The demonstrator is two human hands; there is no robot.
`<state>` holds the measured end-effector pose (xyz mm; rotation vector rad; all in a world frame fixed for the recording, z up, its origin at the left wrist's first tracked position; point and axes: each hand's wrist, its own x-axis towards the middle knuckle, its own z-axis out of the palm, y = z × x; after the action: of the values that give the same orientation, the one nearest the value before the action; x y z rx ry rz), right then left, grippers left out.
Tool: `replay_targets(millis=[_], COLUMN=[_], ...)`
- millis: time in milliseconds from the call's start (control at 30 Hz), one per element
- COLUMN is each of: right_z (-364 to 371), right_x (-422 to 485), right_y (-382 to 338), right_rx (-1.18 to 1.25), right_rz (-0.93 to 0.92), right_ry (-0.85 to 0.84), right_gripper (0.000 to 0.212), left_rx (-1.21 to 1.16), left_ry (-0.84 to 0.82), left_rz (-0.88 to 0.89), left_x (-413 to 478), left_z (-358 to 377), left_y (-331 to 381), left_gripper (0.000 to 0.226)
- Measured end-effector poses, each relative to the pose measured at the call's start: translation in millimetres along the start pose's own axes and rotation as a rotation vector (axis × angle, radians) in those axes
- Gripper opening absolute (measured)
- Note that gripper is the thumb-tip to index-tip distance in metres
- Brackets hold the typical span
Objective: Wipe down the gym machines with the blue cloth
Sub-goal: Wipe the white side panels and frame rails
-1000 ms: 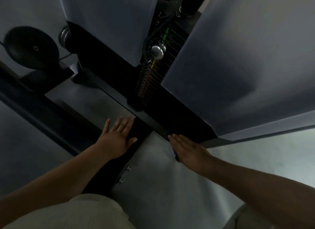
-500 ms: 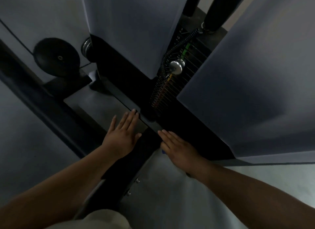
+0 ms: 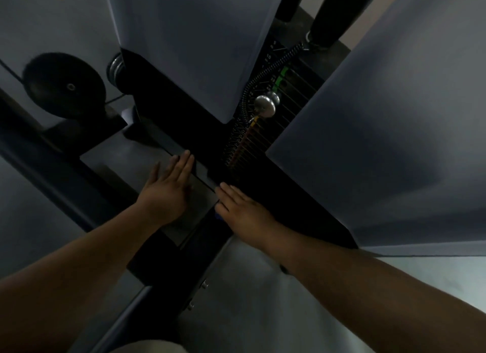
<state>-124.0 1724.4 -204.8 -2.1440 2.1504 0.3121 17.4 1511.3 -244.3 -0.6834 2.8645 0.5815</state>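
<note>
The gym machine's broad pale-grey panels fill most of the view, smooth and matte: one to the right of the weight stack, another to its left. Below the stack a black frame bar runs diagonally, flat-faced and dull. The stack itself is a narrow dark column of thin plates, edged with a strip of labels that goes from green at the top through yellow to red lower down.

Well left of the stack sits a round black pulley wheel with a small hub at its centre. Between the wheel and the stack lies a flat, dull-grey rectangular plate. The left hand lies on that plate, palm down, fingers straight and close together, holding nothing.

Just below the stack, the right hand is laid flat on the black frame bar, fingers straight, pressing down on the blue cloth; only a small blue edge shows at the thumb side, the rest hidden under the palm.

A rounded chrome knob sticks out of the stack, with a black coiled cord curving up from it. Further below the stack, two small metal bolts sit in a black upright.
</note>
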Motion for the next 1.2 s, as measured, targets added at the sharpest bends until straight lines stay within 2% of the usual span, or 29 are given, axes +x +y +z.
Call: replay_targets(millis=[100,167,267,400,500,633,767,867,1033,1200], right_z=[-9.6,-19.6,-20.2,1.3,-5.4,-18.2,-2.4,-4.6,-28.1,-10.7], right_x=[35.7,64.2,73.3,50.7,79.8,123.2,105.7,120.5,178.7,144.8], right_y=[-1.6,-2.5,-4.5,-1.4,-1.1,-14.1,-12.0,-6.0,-12.5,-14.0], right_rx=[0.096,0.106,0.061,0.141,0.119,0.154,0.125,0.108,0.163,0.084], right_rz=[0.026,0.036,0.062,0.024,-0.014,0.009,0.010,0.003,0.041,0.015], right_ry=[0.027,-0.011,-0.059,0.016,0.066,0.113,0.118,0.113,0.091,0.078], right_gripper=[0.043,0.035,0.037,0.034,0.031,0.042,0.039,0.036,0.055,0.037], left_rx=[0.023,0.017,-0.017,-0.015,-0.003,-0.009,0.010,0.016,0.076,0.043], left_ry=[-0.014,-0.006,-0.005,0.069,0.029,0.045,0.072,0.025,-0.010,-0.060], left_rz=[0.032,0.032,0.002,-0.021,-0.021,-0.039,-0.112,-0.145,-0.154,-0.209], left_x=[0.8,-0.5,0.5,5.0,10.8,10.4,16.2,26.5,26.6,28.5], left_z=[2.0,3.1,-3.3,-8.7,-11.4,-17.2,-22.6,-28.9,-34.7,-51.4], left_y=[-4.2,-9.5,-18.4,-38.3,-47.4,-54.8,-70.5,-72.1,-72.0,-84.6], left_gripper=[0.092,0.091,0.093,0.091,0.090,0.084,0.082,0.079,0.080,0.083])
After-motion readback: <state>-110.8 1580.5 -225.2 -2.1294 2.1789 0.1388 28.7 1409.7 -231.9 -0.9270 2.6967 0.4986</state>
